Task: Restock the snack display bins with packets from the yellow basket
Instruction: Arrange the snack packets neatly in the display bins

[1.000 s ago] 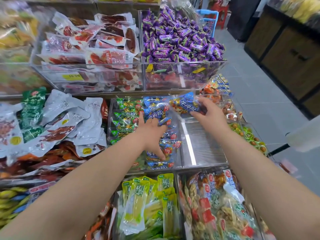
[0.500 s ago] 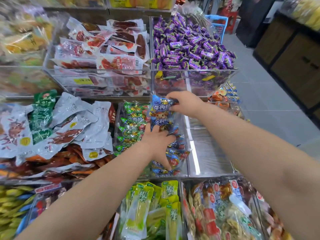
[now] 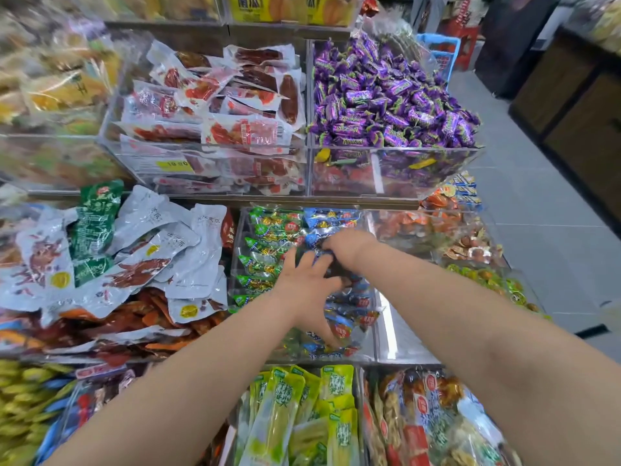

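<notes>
Restocking site: clear bin at the centre of the frame, below the purple sweets of the upper right.
Blue packets: small glossy blue wrappers with round red marks and yellow print, heaped along the right half of the bin from its back wall to its front wall.
Green packets: similar size, stacked in the left half of the same bin, touching the blue heap.
Left hand: palm down, fingers spread wide, pressing on the blue heap; thumb stretched toward the front wall.
Right hand: knuckles up, fingers curled down round blue packets at the heap's upper part, just beside the left fingertips.
Change from half a second earlier: the right hand then held its bunch of blue packets raised above the bin's back edge; the bunch now lies on the heap. The left hand remains spread in the same place.
</notes>
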`<state>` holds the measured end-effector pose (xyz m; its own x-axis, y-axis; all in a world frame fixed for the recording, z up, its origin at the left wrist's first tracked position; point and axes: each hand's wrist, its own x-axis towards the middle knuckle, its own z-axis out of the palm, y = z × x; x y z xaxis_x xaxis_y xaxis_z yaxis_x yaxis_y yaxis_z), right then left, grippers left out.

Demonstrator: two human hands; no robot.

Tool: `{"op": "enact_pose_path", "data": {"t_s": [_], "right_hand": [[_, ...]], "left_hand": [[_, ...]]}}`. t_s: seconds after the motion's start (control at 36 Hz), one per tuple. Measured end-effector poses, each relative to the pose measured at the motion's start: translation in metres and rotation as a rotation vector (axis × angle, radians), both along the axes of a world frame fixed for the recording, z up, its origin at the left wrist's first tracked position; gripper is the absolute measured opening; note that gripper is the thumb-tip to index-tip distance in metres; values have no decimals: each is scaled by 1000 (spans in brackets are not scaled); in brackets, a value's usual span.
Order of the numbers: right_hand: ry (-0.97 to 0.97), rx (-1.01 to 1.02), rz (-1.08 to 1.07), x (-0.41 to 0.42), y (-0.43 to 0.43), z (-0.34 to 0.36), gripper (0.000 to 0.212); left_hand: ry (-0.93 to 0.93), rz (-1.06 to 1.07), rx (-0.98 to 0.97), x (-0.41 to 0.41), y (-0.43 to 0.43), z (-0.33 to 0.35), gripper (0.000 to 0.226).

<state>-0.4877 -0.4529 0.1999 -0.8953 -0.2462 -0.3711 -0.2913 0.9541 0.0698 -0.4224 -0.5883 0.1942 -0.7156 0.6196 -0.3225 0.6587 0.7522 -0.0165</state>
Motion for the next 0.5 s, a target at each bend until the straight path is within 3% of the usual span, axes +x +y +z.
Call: {"op": "enact_pose_path", "data": {"t_s": [0.08,0.17,0.22,0.33,0.39,0.5], "right_hand": [[-22,-301,-107,0,17,6,33],[167,-611,-214,6,32,11,39],[281,-588,-119,13,36,9,43],[166,-293,73,37,38,-15,67],[129,-172,63,48,40,-30,74],[111,-179,12,42,42,-39,77]], "left_hand": [[56,11,-58,-6,-3,-3,125],[87,25,-131,-13,-1,-5,145],[87,23,-156,-18,2,-6,151],[61,29,-151,-24,6,-7,155],[56,30,-157,-25,7,-10,156],[61,28,-174,-29,6,-11,159]]}}
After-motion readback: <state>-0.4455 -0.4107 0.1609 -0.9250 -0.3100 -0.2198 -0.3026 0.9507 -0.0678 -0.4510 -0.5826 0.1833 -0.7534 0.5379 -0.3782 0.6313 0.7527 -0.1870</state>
